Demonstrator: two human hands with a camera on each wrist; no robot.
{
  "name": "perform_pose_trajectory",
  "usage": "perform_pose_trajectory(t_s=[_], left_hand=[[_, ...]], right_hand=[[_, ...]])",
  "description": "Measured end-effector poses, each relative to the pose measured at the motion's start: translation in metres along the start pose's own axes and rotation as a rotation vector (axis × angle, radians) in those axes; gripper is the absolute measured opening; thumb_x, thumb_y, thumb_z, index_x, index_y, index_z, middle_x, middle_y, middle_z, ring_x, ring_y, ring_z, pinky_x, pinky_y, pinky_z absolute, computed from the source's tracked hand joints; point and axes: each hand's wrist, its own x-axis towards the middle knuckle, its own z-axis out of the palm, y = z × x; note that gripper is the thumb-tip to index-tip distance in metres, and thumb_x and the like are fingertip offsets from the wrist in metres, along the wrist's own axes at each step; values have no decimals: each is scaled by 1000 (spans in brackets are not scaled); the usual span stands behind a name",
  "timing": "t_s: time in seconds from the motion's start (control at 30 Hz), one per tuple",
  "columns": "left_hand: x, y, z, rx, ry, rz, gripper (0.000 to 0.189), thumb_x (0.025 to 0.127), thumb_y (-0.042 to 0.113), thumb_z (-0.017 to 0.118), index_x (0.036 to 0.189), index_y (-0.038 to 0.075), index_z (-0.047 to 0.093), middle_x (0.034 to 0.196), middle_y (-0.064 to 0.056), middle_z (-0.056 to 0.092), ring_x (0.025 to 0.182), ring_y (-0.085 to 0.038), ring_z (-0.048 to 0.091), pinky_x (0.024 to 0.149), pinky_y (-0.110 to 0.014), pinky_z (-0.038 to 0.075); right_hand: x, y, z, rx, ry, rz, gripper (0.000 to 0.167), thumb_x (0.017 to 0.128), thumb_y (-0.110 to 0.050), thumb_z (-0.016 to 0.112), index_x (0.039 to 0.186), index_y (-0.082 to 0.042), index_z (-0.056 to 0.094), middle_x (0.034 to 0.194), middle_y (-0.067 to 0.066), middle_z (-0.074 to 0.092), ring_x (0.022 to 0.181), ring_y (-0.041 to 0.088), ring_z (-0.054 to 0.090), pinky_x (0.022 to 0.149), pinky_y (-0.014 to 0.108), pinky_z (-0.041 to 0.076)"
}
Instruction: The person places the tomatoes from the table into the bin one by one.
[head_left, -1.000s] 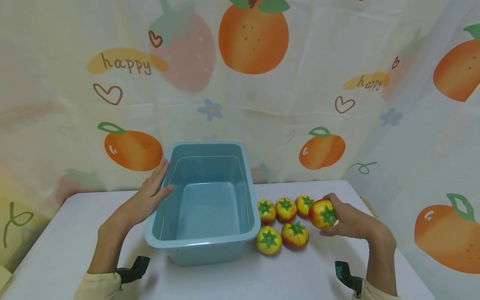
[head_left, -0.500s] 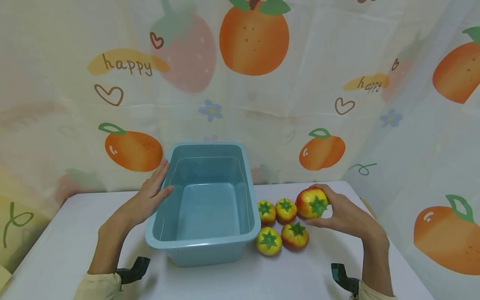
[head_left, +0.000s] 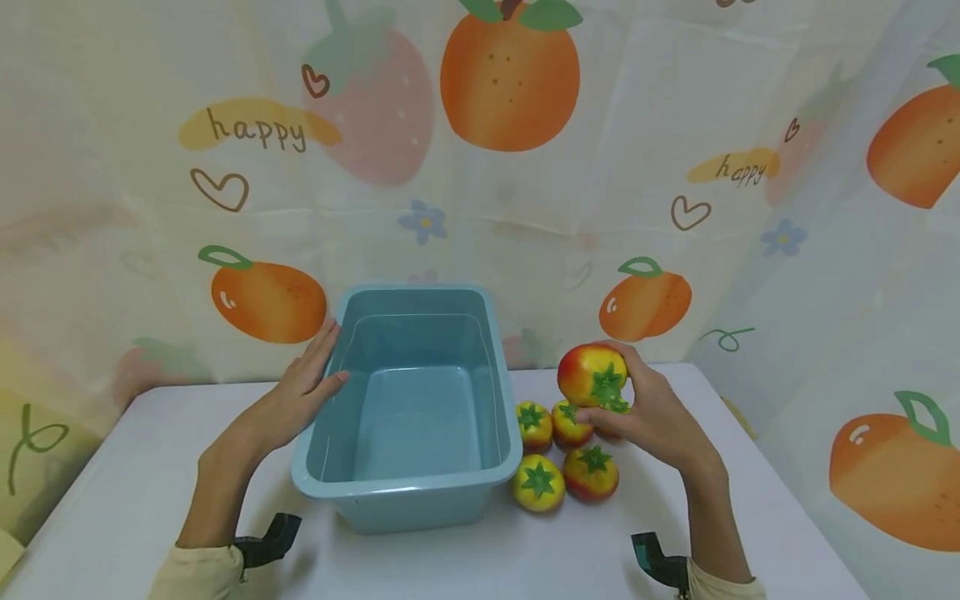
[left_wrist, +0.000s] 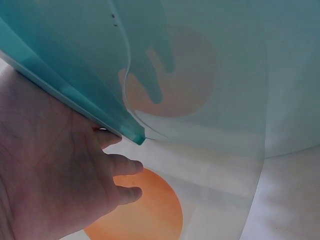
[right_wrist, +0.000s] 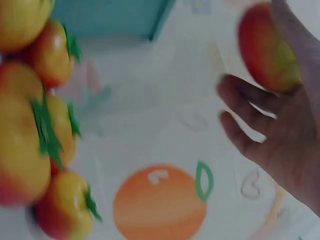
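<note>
A red-and-yellow fruit with a green star-shaped calyx point(head_left: 581, 371) is gripped between the thumb and fingers of my right hand point(head_left: 660, 412). It is raised over the back row of similar fruits, close to the basin's right side. In the right wrist view the held fruit point(right_wrist: 262, 47) shows at the upper right, two fingers extended below it. My left hand point(head_left: 288, 400) rests on the left side of a blue-grey plastic basin point(head_left: 408, 489), its thumb lying over the rim. Those fingers are straight along the outside in the left wrist view, beside the basin wall point(left_wrist: 75, 95).
Right of the basin, several more such fruits stand in two rows on the white table point(head_left: 420, 567); a front one point(head_left: 537, 483) sits right by the basin wall. One back fruit is mostly hidden by my right hand. A fruit-printed curtain point(head_left: 510, 217) hangs behind.
My right hand has lifted the fruit and carried it left and up, from the right end of the back row to above it. My left hand and the basin have stayed put.
</note>
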Motion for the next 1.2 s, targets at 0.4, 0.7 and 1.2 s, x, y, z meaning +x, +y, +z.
perform_pose_trajectory(t_s=[0.4, 0.7, 1.2], left_hand=[[0, 0, 0, 1, 3, 3, 79, 109, 41, 42, 169, 18, -4, 178, -7, -12, 164, -47, -5, 125, -78, -5], [1, 0, 2, -8, 2, 1, 79, 109, 39, 43, 169, 16, -3, 178, -10, -11, 164, -47, -5, 124, -78, -6], [0, -2, -1, 1, -4, -10, 84, 107, 46, 48, 169, 25, -4, 179, -9, -8, 163, -48, -1, 122, -82, 0]], right_hand=[[9, -54, 57, 232, 174, -6, 87, 89, -34, 83, 157, -13, 32, 132, 7, 61, 111, 18, 64, 93, 24, 60], [11, -66, 86, -74, 81, -119, 89, 91, -75, 58, 155, -14, 46, 152, 8, 52, 141, 32, 46, 116, 67, 36], [5, -60, 43, -123, 71, -14, 52, 98, -43, 71, 143, -19, 61, 147, 11, 52, 140, 34, 46, 112, 71, 43]])
